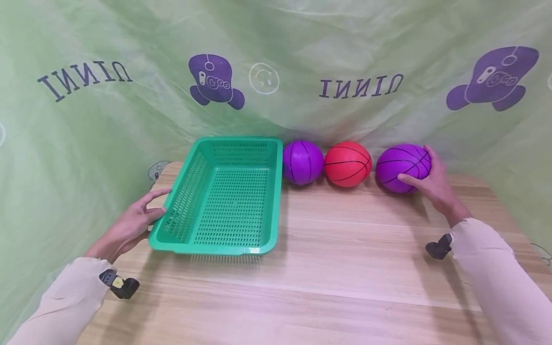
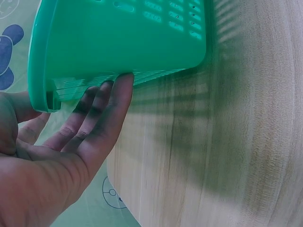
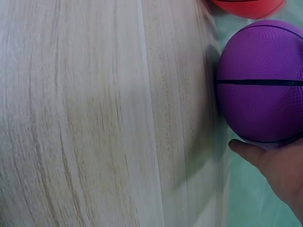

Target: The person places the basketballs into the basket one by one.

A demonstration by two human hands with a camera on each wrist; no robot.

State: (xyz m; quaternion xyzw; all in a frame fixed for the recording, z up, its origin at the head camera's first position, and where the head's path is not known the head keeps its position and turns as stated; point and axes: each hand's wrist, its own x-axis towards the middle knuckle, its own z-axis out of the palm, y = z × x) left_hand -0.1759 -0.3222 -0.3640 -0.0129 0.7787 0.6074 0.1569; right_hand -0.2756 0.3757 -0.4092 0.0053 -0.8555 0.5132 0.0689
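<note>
Frame right, our right hand [image 1: 439, 190], fingers [image 1: 413, 181] spread, cups a likely light ball [image 1: 401, 166], best side-held; left hand [image 1: 131, 225] pinches basket [image 1: 211, 249].

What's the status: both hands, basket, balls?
Left hand touching outer side of green perforated basket. Right hand gripping rightmost purple basketball. Between basket and gripped ball: red basketball, second purple basketball.

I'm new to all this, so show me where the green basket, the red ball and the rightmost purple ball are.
Green basket [image 1: 215, 248]: head view, on its near rim.
Red ball [image 1: 347, 164]: head view, middle of its visible side.
Rightmost purple ball [image 1: 399, 164]: head view, middle of its visible surface.
</note>
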